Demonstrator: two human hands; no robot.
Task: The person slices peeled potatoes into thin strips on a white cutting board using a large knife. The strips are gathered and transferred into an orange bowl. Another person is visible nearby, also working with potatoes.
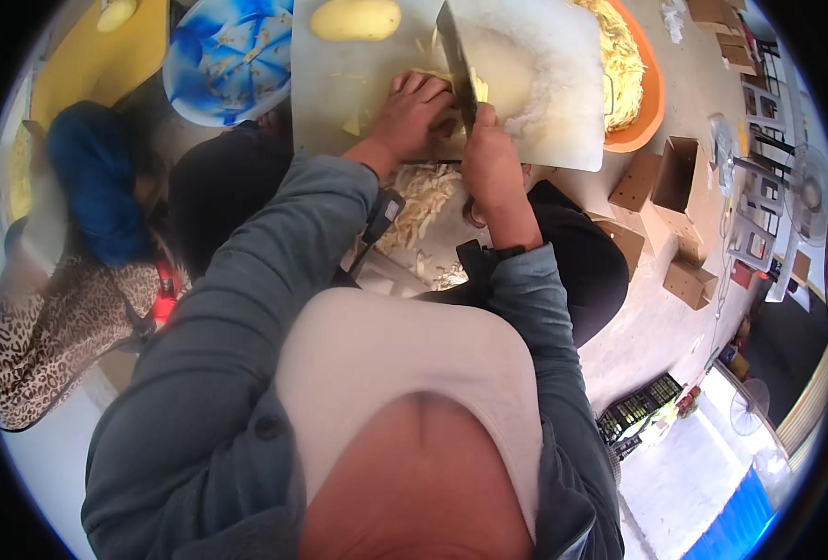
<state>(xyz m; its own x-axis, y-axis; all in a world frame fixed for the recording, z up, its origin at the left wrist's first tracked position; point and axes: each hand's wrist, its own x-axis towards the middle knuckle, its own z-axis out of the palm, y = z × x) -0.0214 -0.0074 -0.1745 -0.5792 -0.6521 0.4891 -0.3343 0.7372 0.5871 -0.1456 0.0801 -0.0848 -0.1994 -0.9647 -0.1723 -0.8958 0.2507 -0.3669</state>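
Observation:
My right hand (pixel 491 154) is wrapped round the handle of a kitchen knife, whose broad blade (pixel 458 61) stands on edge over the white cutting board (pixel 558 117). Just left of the blade, my left hand (pixel 416 114) presses down with curled fingers on a cut potato, mostly hidden beneath it. Pale yellow potato strips (pixel 481 91) lie against the blade's right side. A whole peeled potato (pixel 355 19) rests near the board's far left corner. Wet starch and small scraps mark the board's surface.
An orange basin (pixel 654 98) heaped with shredded potato (pixel 625 70) stands right of the board. A blue and white basin (pixel 185 89) is on its left. Peelings (pixel 423 210) lie below, between my knees. Another person's blue sleeve (pixel 101 187) is at left; cardboard boxes (pixel 680 182) stand at right.

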